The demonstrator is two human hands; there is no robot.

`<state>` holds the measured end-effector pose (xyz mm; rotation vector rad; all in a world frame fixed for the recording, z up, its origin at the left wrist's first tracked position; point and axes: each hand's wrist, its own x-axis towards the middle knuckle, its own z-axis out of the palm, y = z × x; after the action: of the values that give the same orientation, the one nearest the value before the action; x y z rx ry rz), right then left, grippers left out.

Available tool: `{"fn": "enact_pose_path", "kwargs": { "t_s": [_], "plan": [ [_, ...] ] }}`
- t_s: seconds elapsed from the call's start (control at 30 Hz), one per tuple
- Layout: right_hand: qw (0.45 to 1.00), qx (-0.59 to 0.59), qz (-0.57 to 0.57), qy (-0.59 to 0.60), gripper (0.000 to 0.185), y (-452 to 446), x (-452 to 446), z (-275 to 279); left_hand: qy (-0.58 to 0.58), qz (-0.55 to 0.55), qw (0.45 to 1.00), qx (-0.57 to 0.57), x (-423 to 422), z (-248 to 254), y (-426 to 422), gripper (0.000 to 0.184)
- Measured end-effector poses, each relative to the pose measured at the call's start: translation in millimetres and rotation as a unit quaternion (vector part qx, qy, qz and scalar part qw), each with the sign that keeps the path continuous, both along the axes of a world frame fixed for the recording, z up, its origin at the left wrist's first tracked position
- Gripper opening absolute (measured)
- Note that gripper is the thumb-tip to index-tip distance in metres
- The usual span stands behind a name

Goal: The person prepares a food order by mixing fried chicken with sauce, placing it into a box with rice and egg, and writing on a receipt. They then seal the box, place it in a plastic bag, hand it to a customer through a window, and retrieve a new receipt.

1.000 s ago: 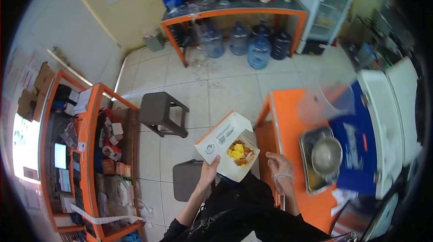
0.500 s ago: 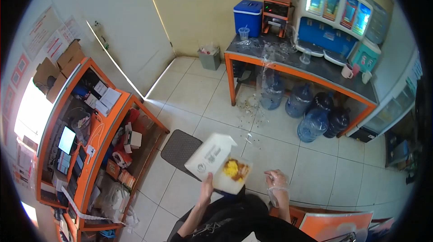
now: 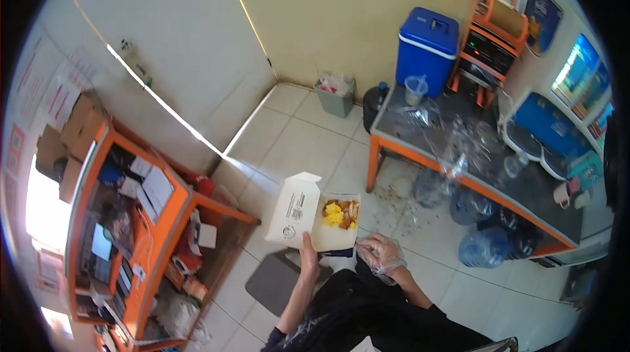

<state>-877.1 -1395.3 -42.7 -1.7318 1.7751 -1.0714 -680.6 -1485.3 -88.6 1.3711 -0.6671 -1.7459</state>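
Note:
My left hand (image 3: 308,259) grips the lower edge of a white paper food box (image 3: 294,211), thumb on top. The lid is folded open to the left and carries dark print. Yellow and brown food (image 3: 339,214) lies toward the far end of the box's tray. My right hand (image 3: 382,255) wears a clear plastic glove. Its fingers are bent and bunched together beside the tray's near right corner. Whether anything is between those fingers is hidden.
An orange-framed table (image 3: 407,138) at right bears a blue cooler (image 3: 426,53), crumpled clear plastic and a cup (image 3: 415,89). Water jugs (image 3: 484,247) stand beneath. A bin (image 3: 336,97) stands by the wall, a dark stool (image 3: 279,280) below the box, and an orange desk (image 3: 141,247) at left.
The view has turned and come nearer the cooler and table. My gloved right hand has moved left, close to the box. The box stays open in my left hand.

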Motion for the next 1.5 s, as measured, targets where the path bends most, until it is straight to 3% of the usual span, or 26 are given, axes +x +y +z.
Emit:
{"fn": "enact_pose_path", "kwargs": {
  "t_s": [0.1,0.17,0.2,0.3,0.33,0.43,0.5,0.57,0.67,0.7,0.77,0.83,0.9,1.0,1.1,1.13,1.27,1.37,1.4,1.5],
  "plan": [
    [0.999,0.011,0.031,0.001,0.017,-111,-26,12,-0.025,0.035,0.998,0.046,-2,-6,-79,0.053],
    [0.999,-0.005,0.034,-0.027,0.016,-189,-46,13,0.022,0.046,0.997,0.054,-1,-9,-136,0.055],
    [0.999,-0.022,0.032,-0.029,0.016,-227,-56,8,-0.001,0.061,0.998,0.021,-15,14,-166,0.057],
    [0.999,-0.001,0.019,-0.050,0.015,-332,-77,-17,-0.111,0.065,0.992,-0.004,-27,10,-273,0.057],
    [0.996,0.012,-0.014,-0.090,0.016,-361,-76,-25,-0.125,0.047,0.989,-0.058,-33,2,-315,0.057],
    [0.984,0.042,-0.092,-0.145,0.017,-442,-104,-29,-0.125,0.008,0.980,-0.157,-43,-91,-477,0.061],
    [0.979,0.071,-0.121,-0.150,0.015,-483,-116,-28,-0.179,-0.019,0.950,-0.256,-112,-52,-567,0.056],
    [0.974,0.106,-0.156,-0.129,0.017,-518,-138,-26,-0.293,-0.059,0.919,-0.257,-159,-84,-671,0.054],
    [0.949,0.141,-0.225,-0.170,0.019,-567,-175,-65,-0.447,-0.065,0.845,-0.285,-260,-72,-778,0.049],
    [0.933,0.136,-0.258,-0.212,0.020,-580,-186,-80,-0.476,-0.091,0.806,-0.341,-283,-87,-806,0.045],
    [0.907,0.130,-0.318,-0.245,0.019,-618,-220,-114,-0.517,-0.124,0.713,-0.456,-333,-134,-871,0.037],
    [0.897,0.156,-0.354,-0.212,0.018,-661,-253,-150,-0.553,-0.163,0.674,-0.461,-384,-176,-912,0.029],
    [0.895,0.198,-0.373,-0.144,0.016,-697,-280,-188,-0.573,-0.230,0.615,-0.490,-425,-225,-961,0.033],
    [0.841,0.216,-0.463,-0.177,0.017,-737,-281,-204,-0.563,-0.364,0.514,-0.535,-444,-306,-990,0.052],
    [0.816,0.259,-0.479,-0.195,0.020,-725,-250,-235,-0.578,-0.435,0.440,-0.533,-457,-382,-1012,0.048],
    [0.779,0.318,-0.482,-0.242,0.021,-725,-243,-229,-0.594,-0.449,0.397,-0.537,-459,-396,-1018,0.048],
    [0.734,0.398,-0.496,-0.240,0.024,-733,-185,-229,-0.568,-0.484,0.265,-0.611,-473,-394,-1054,0.046],
    [0.700,0.442,-0.503,-0.247,0.025,-766,-154,-217,-0.545,-0.511,0.224,-0.626,-478,-360,-1067,0.045],
    [0.703,0.429,-0.499,-0.270,0.026,-772,-150,-215,-0.540,-0.491,0.172,-0.662,-475,-360,-1066,0.043],
    [0.710,0.393,-0.497,-0.308,0.028,-802,-133,-194,-0.542,-0.468,0.122,-0.687,-473,-345,-1073,0.043]
  ]
}}
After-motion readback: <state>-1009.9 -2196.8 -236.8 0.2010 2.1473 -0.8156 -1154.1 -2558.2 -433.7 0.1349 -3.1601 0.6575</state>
